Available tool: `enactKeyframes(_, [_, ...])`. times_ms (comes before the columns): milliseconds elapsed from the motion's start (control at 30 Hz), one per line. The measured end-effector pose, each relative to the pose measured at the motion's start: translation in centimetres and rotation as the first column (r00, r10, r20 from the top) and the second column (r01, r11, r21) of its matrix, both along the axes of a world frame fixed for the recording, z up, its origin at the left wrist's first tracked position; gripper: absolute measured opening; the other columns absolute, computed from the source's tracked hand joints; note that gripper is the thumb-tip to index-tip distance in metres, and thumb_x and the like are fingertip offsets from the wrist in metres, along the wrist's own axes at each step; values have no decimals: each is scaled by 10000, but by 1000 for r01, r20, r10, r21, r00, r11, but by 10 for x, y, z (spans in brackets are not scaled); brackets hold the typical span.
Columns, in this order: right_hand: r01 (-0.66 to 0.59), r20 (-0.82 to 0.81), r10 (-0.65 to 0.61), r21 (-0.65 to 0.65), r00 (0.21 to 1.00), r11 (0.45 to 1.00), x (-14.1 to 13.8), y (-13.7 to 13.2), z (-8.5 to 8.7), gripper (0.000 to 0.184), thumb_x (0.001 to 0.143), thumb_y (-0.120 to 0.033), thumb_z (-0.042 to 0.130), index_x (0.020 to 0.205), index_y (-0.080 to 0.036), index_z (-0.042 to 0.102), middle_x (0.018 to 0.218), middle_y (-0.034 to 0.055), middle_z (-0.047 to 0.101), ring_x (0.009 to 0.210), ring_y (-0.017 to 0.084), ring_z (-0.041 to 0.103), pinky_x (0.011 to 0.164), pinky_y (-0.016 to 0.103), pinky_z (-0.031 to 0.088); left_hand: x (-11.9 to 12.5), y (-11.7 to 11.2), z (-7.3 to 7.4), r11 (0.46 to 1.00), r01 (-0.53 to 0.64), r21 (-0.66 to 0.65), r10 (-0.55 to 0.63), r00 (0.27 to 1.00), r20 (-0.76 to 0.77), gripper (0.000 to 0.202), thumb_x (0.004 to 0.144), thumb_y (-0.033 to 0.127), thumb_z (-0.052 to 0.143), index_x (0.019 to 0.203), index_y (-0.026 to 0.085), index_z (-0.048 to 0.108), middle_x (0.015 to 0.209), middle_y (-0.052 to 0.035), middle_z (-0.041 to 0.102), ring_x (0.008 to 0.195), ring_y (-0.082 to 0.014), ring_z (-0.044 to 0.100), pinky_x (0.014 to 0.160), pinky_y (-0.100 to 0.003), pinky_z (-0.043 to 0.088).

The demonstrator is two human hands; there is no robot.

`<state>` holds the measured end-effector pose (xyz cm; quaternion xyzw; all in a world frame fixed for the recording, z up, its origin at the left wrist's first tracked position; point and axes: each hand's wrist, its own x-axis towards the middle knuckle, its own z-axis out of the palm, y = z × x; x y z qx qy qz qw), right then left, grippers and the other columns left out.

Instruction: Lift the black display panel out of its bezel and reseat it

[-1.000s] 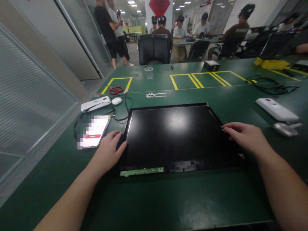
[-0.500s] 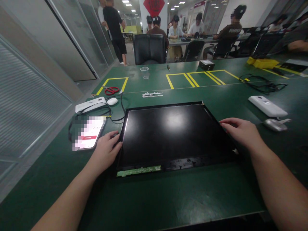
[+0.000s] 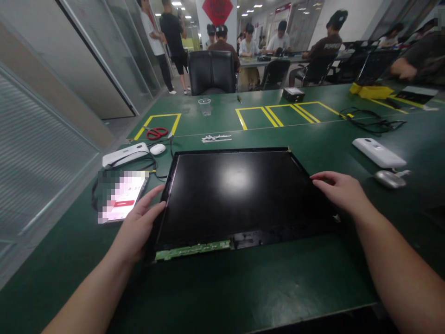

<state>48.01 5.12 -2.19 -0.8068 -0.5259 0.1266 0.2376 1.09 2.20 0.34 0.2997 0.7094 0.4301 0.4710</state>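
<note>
A black LCD screen panel (image 3: 236, 195) faces up in front of me, with a bright reflection on its glass. Along its near left edge a strip of green circuit board (image 3: 193, 251) is exposed. My left hand (image 3: 141, 220) grips the panel's left edge, the thumb on the frame and the fingers at the side, partly hidden. That edge looks slightly raised from the green table (image 3: 222, 290). On the right edge my right hand (image 3: 342, 190) pinches the frame between thumb and fingers.
Left of the panel are a lit phone (image 3: 125, 197), a white device (image 3: 125, 154), a white mouse (image 3: 157, 149) and red-handled scissors (image 3: 157, 133). White scraps (image 3: 216, 138) and a plastic cup (image 3: 205, 107) stand beyond. A white power bank (image 3: 378, 152) and black cables (image 3: 373, 121) lie right.
The view has shifted a little. The panel's left edge has come up and leftward with my left hand, while my right hand stays on the right edge.
</note>
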Motion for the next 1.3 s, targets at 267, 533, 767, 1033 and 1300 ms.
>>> enactKeyframes(267, [-27, 24, 27, 0, 999, 1000, -2, 1, -3, 301, 739, -452, 623, 900, -284, 814, 730, 30, 712, 692, 245, 643, 736, 415, 527, -1, 1, -12, 999, -44, 4, 43, 986, 163, 633, 911, 163, 676, 1510, 346, 588, 624, 43, 736, 468, -189, 716, 454, -254, 591])
enactKeyframes(533, [-66, 29, 64, 54, 998, 996, 4, 4, -12, 313, 735, -444, 621, 902, -269, 820, 758, 36, 726, 685, 232, 640, 723, 398, 519, 1, 1, -12, 999, -30, 40, 17, 956, 293, 759, 803, 38, 762, 1487, 317, 585, 657, 40, 762, 432, -209, 721, 392, -257, 581])
enactKeyframes(767, [-90, 28, 88, 69, 996, 994, 8, 7, -18, 327, 729, -432, 634, 934, -263, 824, 786, 54, 722, 676, 235, 631, 716, 408, 513, 6, -2, -1, 1000, 1, -3, 0, 958, 286, 580, 912, 43, 687, 1443, 269, 627, 680, -7, 794, 480, -232, 762, 443, -290, 621])
enactKeyframes(1033, [-58, -4, 58, 62, 998, 996, 4, 5, -15, 358, 720, -455, 628, 950, -267, 829, 763, 46, 717, 661, 236, 628, 724, 422, 511, 11, -5, 12, 999, 28, -29, -20, 966, 259, 589, 744, 182, 903, 1298, 212, 705, 824, -26, 859, 650, -250, 824, 423, -230, 569])
enactKeyframes(1300, [-47, -33, 50, 78, 998, 996, 5, 6, -15, 344, 703, -443, 643, 929, -268, 835, 720, 38, 709, 635, 238, 624, 702, 428, 521, 10, -7, 20, 997, 77, -19, -70, 971, 228, 1024, 284, 263, 1057, 1238, 218, 685, 1019, -36, 879, 874, -295, 840, 448, -226, 571])
